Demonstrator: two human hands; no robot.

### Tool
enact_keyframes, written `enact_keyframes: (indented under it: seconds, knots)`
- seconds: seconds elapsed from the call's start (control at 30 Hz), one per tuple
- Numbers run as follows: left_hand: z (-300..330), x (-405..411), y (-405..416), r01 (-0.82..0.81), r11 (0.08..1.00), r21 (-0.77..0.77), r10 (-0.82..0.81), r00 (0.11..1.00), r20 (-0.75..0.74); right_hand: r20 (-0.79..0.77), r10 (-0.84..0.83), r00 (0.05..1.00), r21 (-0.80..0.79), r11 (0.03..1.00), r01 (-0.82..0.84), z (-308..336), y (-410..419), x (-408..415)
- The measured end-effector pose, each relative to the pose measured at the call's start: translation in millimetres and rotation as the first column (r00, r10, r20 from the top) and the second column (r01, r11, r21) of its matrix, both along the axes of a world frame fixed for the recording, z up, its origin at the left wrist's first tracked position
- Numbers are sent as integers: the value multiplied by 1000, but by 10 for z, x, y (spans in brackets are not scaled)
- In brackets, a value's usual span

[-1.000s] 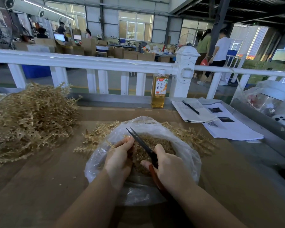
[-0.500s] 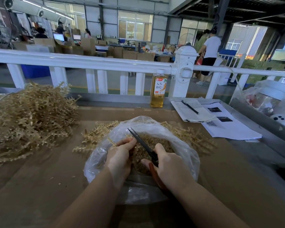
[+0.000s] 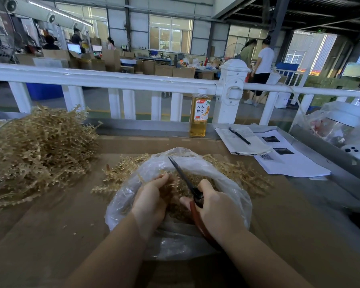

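Observation:
A clear plastic bag lies open on the brown table, filled with small tan cut pieces. My right hand grips red-handled scissors, whose dark blades are together and point up and left over the bag. My left hand reaches into the bag mouth with curled fingers that pinch a tan sprig, right beside the blades. Loose tan sprigs lie behind the bag on both sides.
A big heap of tan sprigs fills the table's left. A bottle of amber drink stands at the back by the white railing. Papers with a pen lie at the right, plastic-wrapped goods beyond. People stand beyond the railing.
The scissor blades, slightly apart a second ago, are now together. My left hand has sunk a little deeper into the bag. The people beyond the railing have walked left.

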State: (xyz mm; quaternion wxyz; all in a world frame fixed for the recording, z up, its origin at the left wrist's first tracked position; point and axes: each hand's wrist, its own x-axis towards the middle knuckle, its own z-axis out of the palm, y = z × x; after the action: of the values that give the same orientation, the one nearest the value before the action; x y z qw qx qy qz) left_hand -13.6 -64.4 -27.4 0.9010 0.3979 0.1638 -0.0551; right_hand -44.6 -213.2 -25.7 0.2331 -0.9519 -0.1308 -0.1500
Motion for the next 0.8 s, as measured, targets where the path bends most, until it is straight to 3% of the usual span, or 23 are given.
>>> enact_keyframes:
  seconds: [0.1, 0.27, 0.53, 0.8]
  knots:
    - [46, 23, 7, -7, 999, -46, 7, 1000, 6, 20, -38, 999, 83, 996, 37, 31, -11, -18]
    - [132, 8, -35, -16, 999, 48, 18, 999, -33, 69, -56, 996, 100, 994, 49, 89, 8, -68]
    - [101, 34, 26, -36, 998, 45, 41, 994, -101, -12, -36, 999, 92, 995, 37, 104, 34, -92]
    - [51, -10, 9, -14, 1000, 11, 13, 1000, 16, -35, 34, 999, 128, 991, -29, 30, 21, -65]
